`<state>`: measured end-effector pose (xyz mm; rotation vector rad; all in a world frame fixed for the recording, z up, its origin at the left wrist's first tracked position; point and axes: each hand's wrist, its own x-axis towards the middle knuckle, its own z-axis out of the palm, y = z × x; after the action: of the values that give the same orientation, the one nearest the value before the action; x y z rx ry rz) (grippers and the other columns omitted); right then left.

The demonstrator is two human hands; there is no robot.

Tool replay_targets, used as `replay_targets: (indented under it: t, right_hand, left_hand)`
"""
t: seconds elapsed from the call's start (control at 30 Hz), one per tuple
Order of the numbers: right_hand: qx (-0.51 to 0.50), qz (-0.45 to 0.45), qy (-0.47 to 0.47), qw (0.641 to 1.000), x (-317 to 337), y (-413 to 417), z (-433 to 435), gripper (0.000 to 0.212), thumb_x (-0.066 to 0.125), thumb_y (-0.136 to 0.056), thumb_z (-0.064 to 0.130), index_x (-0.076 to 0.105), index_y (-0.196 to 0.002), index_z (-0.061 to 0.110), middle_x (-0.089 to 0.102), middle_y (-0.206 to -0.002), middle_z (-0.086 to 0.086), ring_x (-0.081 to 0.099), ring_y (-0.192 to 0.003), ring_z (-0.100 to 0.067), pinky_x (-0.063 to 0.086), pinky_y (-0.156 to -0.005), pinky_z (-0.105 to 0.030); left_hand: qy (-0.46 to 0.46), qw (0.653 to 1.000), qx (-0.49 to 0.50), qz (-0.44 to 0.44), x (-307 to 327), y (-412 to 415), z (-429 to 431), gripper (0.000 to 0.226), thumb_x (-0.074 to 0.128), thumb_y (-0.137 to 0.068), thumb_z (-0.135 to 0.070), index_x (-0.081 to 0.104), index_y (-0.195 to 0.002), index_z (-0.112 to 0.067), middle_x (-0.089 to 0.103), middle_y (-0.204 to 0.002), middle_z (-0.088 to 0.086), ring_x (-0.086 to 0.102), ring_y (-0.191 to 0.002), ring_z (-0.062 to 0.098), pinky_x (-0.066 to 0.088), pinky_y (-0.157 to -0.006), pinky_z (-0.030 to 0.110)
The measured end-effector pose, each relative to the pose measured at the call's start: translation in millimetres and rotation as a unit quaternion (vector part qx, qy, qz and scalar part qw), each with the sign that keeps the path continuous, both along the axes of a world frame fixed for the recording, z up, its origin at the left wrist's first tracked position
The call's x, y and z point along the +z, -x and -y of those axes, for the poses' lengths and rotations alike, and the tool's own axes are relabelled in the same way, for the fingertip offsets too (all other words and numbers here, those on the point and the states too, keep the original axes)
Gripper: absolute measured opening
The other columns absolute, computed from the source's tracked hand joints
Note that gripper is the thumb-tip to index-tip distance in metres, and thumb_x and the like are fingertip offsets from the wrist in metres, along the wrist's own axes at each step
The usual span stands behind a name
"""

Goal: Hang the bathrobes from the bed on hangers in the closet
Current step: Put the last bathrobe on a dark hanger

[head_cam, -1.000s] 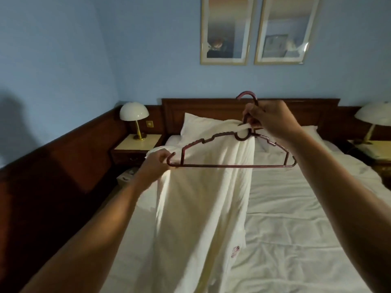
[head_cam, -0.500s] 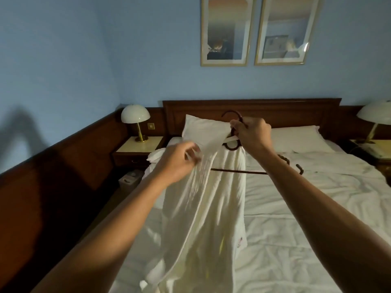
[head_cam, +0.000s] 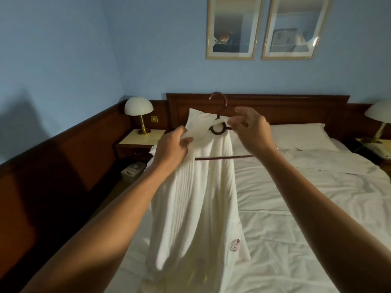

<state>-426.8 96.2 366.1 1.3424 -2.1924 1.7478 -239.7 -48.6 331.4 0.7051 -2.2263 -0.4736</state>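
White bathrobe [head_cam: 198, 197] and hanger [head_cam: 220, 158] held above the bed [head_cam: 306, 208]
Left hand [head_cam: 171, 149] fingers pinch the collar cloth; right hand [head_cam: 251, 132] fingers pinch a strip at the hanger's ring; the bathrobe hangs near the bed's left edge

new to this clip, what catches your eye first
A white bathrobe hangs mid-frame over the bed, held up at a dark red hanger. The left hand grips its cloth, and the right hand pinches a strip of it by the hanger's ring. Two framed pictures sit on the blue wall above.
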Motion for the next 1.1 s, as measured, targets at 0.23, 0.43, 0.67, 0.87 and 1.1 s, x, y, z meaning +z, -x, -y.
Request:
replay_targets:
  t: [0.23,0.43,0.67,0.87,1.1]
  right_hand:
    - [-0.045,-0.027,-0.071,0.996,-95.1,-36.0,6.1,0.037,0.073,-0.091,0.035,0.055,-0.118,0.016,0.063,-0.109,0.004,0.063,-0.093,-0.014,0.055,-0.078,-0.034]
    - [0.028,0.092,-0.132,0.987,-145.5,-56.9,20.0,0.033,0.057,-0.101,0.036,0.054,-0.082,0.008,0.059,-0.072,-0.005,0.055,-0.066,-0.019,0.046,-0.062,-0.04]
    - [-0.027,0.292,-0.048,0.955,-86.9,43.7,-19.2,0.015,0.066,-0.097,0.021,0.074,-0.091,0.009,0.07,-0.086,-0.016,0.062,-0.07,-0.025,0.051,-0.066,-0.032]
    - [-0.063,0.201,0.118,0.97,79.1,81.6,-35.7,0.012,0.079,-0.084,0.025,0.074,-0.075,0.018,0.073,-0.088,-0.01,0.066,-0.08,-0.022,0.059,-0.08,-0.049]
    - [0.0,-0.118,-0.005,0.993,93.6,6.3,-19.8,0.027,0.048,-0.104,0.033,0.067,-0.119,0.023,0.068,-0.116,-0.005,0.066,-0.094,-0.016,0.047,-0.072,-0.026]
  left_hand:
    - [-0.001,0.995,0.066,-0.079,35.5,-19.0,-1.6,0.025,0.062,-0.102,-0.029,0.063,-0.11,-0.005,0.066,-0.093,0.009,0.059,-0.081,0.022,0.051,-0.073,0.039]
    - [0.023,0.992,0.062,-0.111,75.6,-35.9,9.4,0.024,0.066,-0.098,-0.033,0.062,-0.096,-0.009,0.066,-0.087,0.001,0.06,-0.081,0.02,0.046,-0.069,0.031]
    - [0.098,0.994,0.034,0.026,110.5,-88.3,52.1,0.01,0.073,-0.093,-0.032,0.07,-0.094,-0.022,0.068,-0.087,-0.009,0.062,-0.084,0.011,0.041,-0.072,0.012]
    - [0.099,0.992,0.08,0.013,103.2,-68.0,58.9,0.02,0.067,-0.097,-0.035,0.065,-0.094,-0.015,0.07,-0.087,0.002,0.064,-0.084,0.026,0.045,-0.07,0.033]
    - [0.017,0.985,0.141,-0.094,111.7,-28.0,32.9,0.035,0.06,-0.098,-0.036,0.056,-0.084,-0.004,0.063,-0.079,0.013,0.058,-0.078,0.037,0.044,-0.065,0.041]
